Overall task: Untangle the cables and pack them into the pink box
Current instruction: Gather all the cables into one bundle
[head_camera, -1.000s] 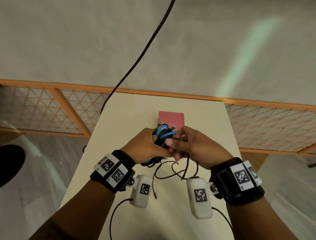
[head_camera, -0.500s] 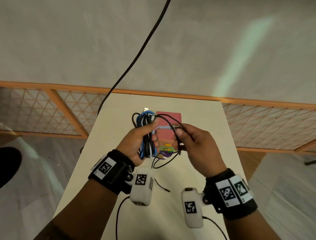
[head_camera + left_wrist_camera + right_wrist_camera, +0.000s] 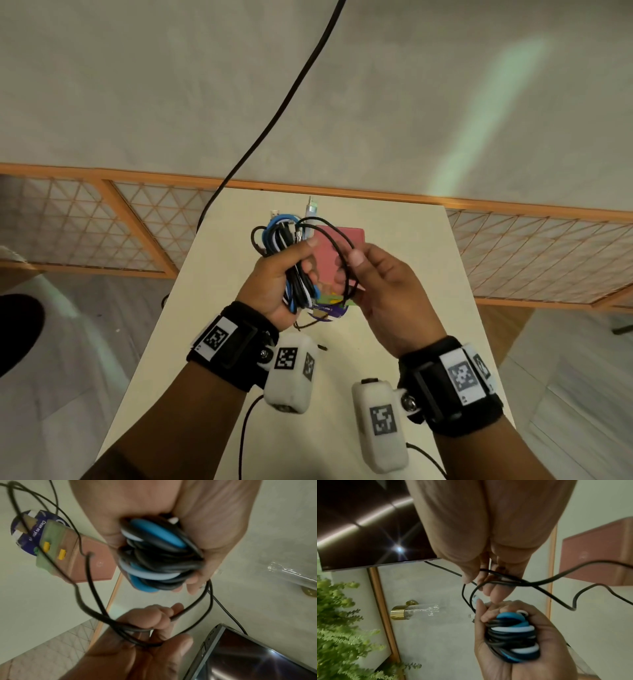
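Note:
My left hand [image 3: 291, 274] grips a bundle of black, blue and white cables [image 3: 287, 246] upright above the table; the same bundle [image 3: 157, 555] fills the left wrist view and shows low in the right wrist view [image 3: 511, 635]. A thin black cable [image 3: 342, 246] loops out of the bundle to my right hand [image 3: 363, 274], which pinches it between thumb and fingers [image 3: 171, 616]. The pink box [image 3: 337, 246] lies closed on the table just behind both hands, partly hidden by them, and shows beside the loop [image 3: 92, 563] and at the right edge [image 3: 597, 555].
A green tag with yellow clips and a purple round label [image 3: 330, 308] lie at the near end of the box. The cream table [image 3: 222, 274] ends at an orange-framed lattice rail [image 3: 137, 233]. A thick black cord [image 3: 274, 113] hangs from above. A dark screen [image 3: 359, 527] and plant [image 3: 339, 628] stand off the table.
Both hands have risen and parted from a tight cluster over the box. The left hand has turned the bundle upright, and the right hand has drawn one black cable out into a loop.

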Available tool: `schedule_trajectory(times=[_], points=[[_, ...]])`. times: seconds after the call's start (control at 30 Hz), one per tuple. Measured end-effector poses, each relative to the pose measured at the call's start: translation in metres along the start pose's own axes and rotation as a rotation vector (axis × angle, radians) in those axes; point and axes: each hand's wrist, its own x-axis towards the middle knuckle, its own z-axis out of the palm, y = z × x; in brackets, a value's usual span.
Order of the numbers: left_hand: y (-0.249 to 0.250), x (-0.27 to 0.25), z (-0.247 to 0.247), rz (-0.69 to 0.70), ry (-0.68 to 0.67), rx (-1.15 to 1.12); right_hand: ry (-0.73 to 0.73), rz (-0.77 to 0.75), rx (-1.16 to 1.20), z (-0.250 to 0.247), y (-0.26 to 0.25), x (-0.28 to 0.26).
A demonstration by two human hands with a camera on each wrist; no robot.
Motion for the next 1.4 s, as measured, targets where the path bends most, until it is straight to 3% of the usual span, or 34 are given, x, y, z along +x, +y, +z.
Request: schedule_trajectory(times=[0.17, 0.23, 0.4, 0.63, 0.77, 0.93, 1.07, 1.13, 1.23, 1.3, 1.4], points=[[-0.005, -0.002, -0.007, -0.014, -0.085, 0.048, -0.006, 0.083, 0.241, 0.006, -0.001, -0.002], [-0.008, -0.004, -0.007, 0.001, -0.130, 0.129, 0.041, 0.080, 0.206, 0.005, -0.004, 0.001], [-0.010, 0.000, -0.003, 0.125, -0.211, 0.392, 0.242, -0.055, -0.243, -0.002, 0.005, 0.013], [-0.015, 0.005, -0.009, 0.039, -0.183, 0.490, 0.006, -0.064, -0.955, -0.006, -0.021, 0.021], [-0.018, 0.001, -0.002, -0.016, -0.208, 0.477, -0.027, -0.047, -1.039, -0.013, -0.037, 0.024], [-0.018, 0.002, 0.003, -0.046, -0.088, 0.452, 0.079, -0.017, -1.177, -0.010, -0.040, 0.024], [-0.012, 0.000, 0.006, -0.109, -0.088, 0.263, 0.171, -0.079, -0.981, -0.015, -0.024, 0.031], [-0.005, 0.001, 0.010, -0.081, -0.070, 0.241, 0.040, 0.015, -0.737, -0.014, -0.009, 0.028], [0.012, 0.009, 0.015, 0.003, 0.012, 0.207, -0.311, 0.271, -0.341, -0.005, 0.014, 0.009], [0.023, 0.015, 0.015, 0.055, 0.087, 0.159, -0.393, 0.257, -0.254, -0.002, 0.026, -0.004], [0.034, 0.020, 0.007, 0.115, 0.173, 0.126, -0.404, 0.195, -0.290, -0.009, 0.033, -0.011]])
